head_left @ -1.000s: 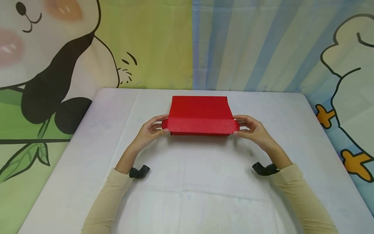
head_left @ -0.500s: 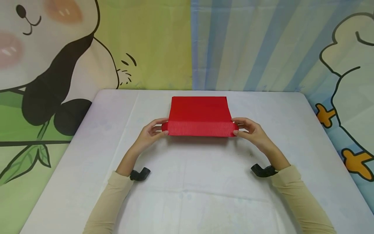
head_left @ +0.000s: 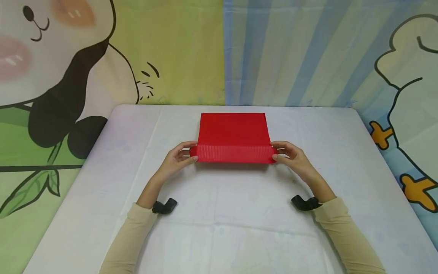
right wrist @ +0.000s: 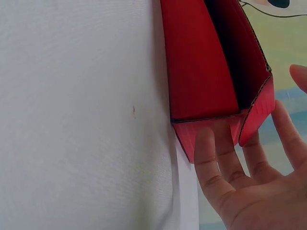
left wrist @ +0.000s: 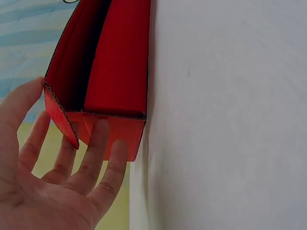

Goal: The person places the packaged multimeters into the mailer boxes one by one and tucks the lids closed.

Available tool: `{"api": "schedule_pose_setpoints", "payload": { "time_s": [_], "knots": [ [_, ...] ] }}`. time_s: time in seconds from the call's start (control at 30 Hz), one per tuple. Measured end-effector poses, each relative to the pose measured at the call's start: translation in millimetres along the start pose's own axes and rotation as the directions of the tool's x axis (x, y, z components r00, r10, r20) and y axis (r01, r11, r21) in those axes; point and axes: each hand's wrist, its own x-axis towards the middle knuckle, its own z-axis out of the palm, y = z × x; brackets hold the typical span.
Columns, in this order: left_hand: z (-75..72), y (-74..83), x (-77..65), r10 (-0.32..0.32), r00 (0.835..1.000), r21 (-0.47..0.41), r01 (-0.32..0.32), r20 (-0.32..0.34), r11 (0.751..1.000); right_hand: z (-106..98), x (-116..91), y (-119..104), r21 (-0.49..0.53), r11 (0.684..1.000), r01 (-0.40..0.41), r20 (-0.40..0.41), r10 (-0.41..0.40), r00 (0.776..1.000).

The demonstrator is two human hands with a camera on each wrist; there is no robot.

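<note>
A red cardboard box [head_left: 234,129] sits toward the far side of the white table. Its ribbed front flap [head_left: 234,153] slopes down toward me, and a dark gap shows between flap and front wall [left wrist: 120,62]. My left hand [head_left: 175,160] grips the flap's left end, thumb on its front corner. In the left wrist view, the lower fingertips lie against the box's end wall [left wrist: 132,136]. My right hand [head_left: 292,156] holds the right end, thumb at the front corner; fingers rest on the end wall by a small side tab [right wrist: 259,112].
A white cloth covers the table [head_left: 219,213]. Behind it hangs a printed curtain [head_left: 171,45] with cartoon animals and stripes. Each wrist wears a black camera mount [head_left: 165,206] below a beige sleeve [head_left: 131,236].
The flap has swung downward and toward me, now covering the strip of front wall seen a second ago. Both hands have come slightly nearer with it.
</note>
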Motion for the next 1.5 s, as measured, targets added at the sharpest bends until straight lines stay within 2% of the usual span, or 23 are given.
{"api": "schedule_pose_setpoints", "payload": {
  "time_s": [0.27,0.5,0.77,0.87,1.0,1.1,1.23,1.5],
  "knots": [
    [1.0,-4.0,-1.0,0.031,1.0,0.013,-0.031,-0.002,0.999,1.8,-1.4,5.0,0.002,1.0,0.01,-0.008,-0.01,1.0],
    [2.6,-10.9,-1.0,0.022,1.0,0.043,-0.022,0.005,0.999,3.0,-3.5,10.7,-0.01,1.0,0.017,-0.009,-0.017,1.0],
    [3.4,-18.9,-1.0,0.028,1.0,0.097,-0.028,0.009,0.995,6.2,-2.8,17.6,0.0,0.998,0.066,-0.044,-0.066,0.997],
    [5.8,-18.9,-3.1,0.091,0.996,0.127,-0.09,-0.005,0.988,9.9,-1.6,20.8,0.026,0.994,0.105,-0.083,-0.102,0.991],
    [11.1,-10.8,-7.9,0.213,0.977,0.193,-0.205,-0.023,0.959,16.7,-0.8,26.6,0.083,0.987,0.141,-0.146,-0.128,0.981],
    [13.7,-5.4,-10.2,0.254,0.967,0.231,-0.239,-0.034,0.943,20.5,-1.1,30.0,0.109,0.984,0.138,-0.181,-0.117,0.976],
    [14.1,-4.4,-10.7,0.249,0.968,0.241,-0.234,-0.034,0.942,21.9,-1.8,32.0,0.094,0.987,0.129,-0.188,-0.109,0.976],
    [12.8,2.6,-11.7,0.178,0.984,0.23,-0.171,-0.011,0.958,20.1,0.2,30.6,-0.001,0.993,0.115,-0.168,-0.114,0.979]
  ]
}}
